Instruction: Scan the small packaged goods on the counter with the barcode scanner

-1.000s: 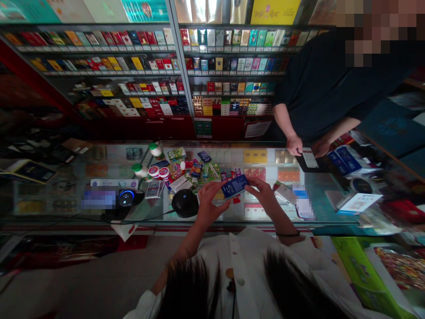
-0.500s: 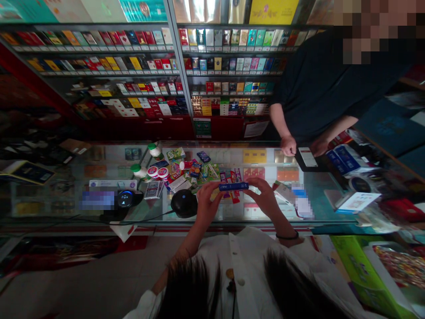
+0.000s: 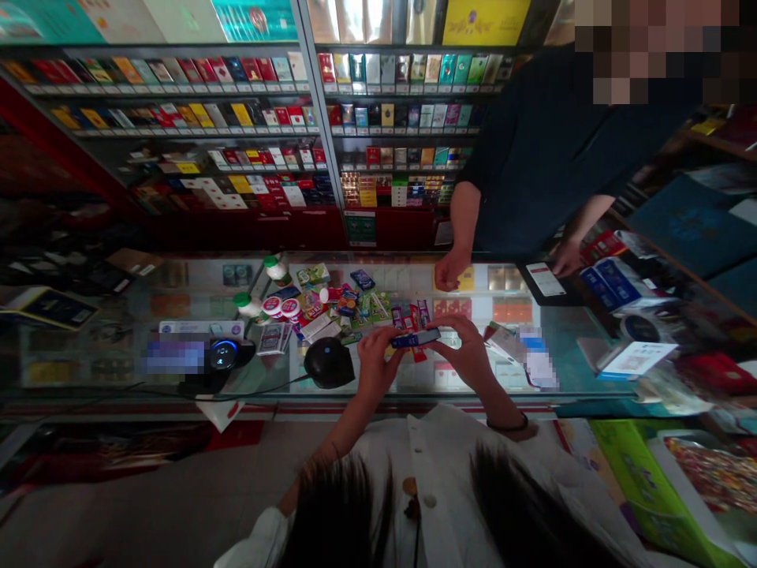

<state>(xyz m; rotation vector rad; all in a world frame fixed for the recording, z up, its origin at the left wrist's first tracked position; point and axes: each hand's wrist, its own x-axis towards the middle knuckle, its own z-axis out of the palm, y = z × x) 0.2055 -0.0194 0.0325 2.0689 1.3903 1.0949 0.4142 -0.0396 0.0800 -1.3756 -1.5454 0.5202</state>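
Observation:
A narrow blue box [image 3: 415,338] with a pale section on its right half is held above the glass counter [image 3: 378,385]. My left hand [image 3: 376,355] pinches its left end, and my right hand [image 3: 465,341] grips the right end between thumb and fingers. Printing on the box is too small to read. Just beyond it lie red and purple snack packs [image 3: 410,317]. Left of my left hand stands a black dome-shaped device [image 3: 328,363]. Further left is a heap of colourful sweet packets [image 3: 322,312], with white bottles with green lids [image 3: 245,304] beside it.
Across the counter, a person in dark clothing [image 3: 556,142] has one hand over the glass and the other by a phone [image 3: 545,280]. A lit round device [image 3: 225,353] stands left. A QR-code stand [image 3: 639,359] is on the right. Shelves of cigarette packs [image 3: 260,114] line the back.
The blue box has turned, showing a pale part, and its left end has dipped slightly. The person opposite has moved one hand leftward from the phone over the counter.

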